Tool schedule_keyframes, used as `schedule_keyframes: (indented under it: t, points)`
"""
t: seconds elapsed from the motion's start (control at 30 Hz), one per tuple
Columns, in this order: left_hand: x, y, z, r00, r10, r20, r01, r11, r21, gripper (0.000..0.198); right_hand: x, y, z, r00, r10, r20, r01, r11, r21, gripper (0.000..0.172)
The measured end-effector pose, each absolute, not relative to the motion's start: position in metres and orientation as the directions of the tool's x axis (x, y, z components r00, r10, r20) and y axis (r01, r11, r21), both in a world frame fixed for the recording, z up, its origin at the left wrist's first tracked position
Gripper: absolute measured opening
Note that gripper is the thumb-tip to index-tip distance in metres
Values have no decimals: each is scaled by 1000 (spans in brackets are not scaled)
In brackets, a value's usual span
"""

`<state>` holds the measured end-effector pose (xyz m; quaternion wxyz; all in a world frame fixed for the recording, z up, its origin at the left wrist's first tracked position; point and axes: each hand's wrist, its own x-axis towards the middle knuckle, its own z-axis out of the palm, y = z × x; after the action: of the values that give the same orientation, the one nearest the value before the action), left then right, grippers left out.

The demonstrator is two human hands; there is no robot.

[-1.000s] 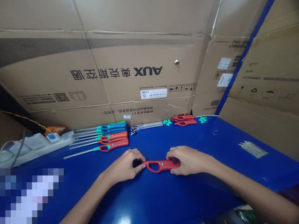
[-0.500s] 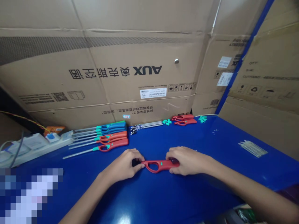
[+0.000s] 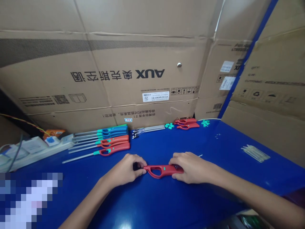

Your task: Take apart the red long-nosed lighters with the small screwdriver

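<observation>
A red lighter handle (image 3: pixel 164 170) with an oval finger loop lies across the middle of the blue table. Its narrow left tip is pinched between the fingers of my left hand (image 3: pixel 128 170). My right hand (image 3: pixel 189 167) grips the wide right end, thumb on the near side and fingers on the far side. A dark part shows under the right fingers; what it is I cannot make out. No metal tube shows on this handle. Beyond my left hand lies a row of lighters (image 3: pixel 114 148) with metal tubes, some red, some blue.
Along the cardboard wall (image 3: pixel 114 54) lie metal tubes with wires (image 3: pixel 152 128), small green pieces (image 3: pixel 169 126), red handles (image 3: pixel 188 125) and green triggers (image 3: pixel 205 122). Pale sticks (image 3: pixel 256 153) lie at right. A white power strip (image 3: pixel 38 152) runs along the left.
The view has shifted very slightly. Both hands keep their hold on the red handle, and a thin white stick shows more plainly behind my right hand.
</observation>
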<state>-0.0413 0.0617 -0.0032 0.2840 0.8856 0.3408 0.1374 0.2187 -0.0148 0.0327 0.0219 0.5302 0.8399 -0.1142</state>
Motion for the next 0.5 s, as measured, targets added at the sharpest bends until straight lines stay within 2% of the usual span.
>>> schedule_keyframes:
  t: [0.13,0.5]
  points:
    - [-42,60,0,730,681,59,510,-601,616,12,219,-14,36,-439,889,-131,892,414,-184,32]
    - [-40,58,3,725,685,74,548,-638,541,12,219,-13,38,-440,883,-164,896,420,-143,28]
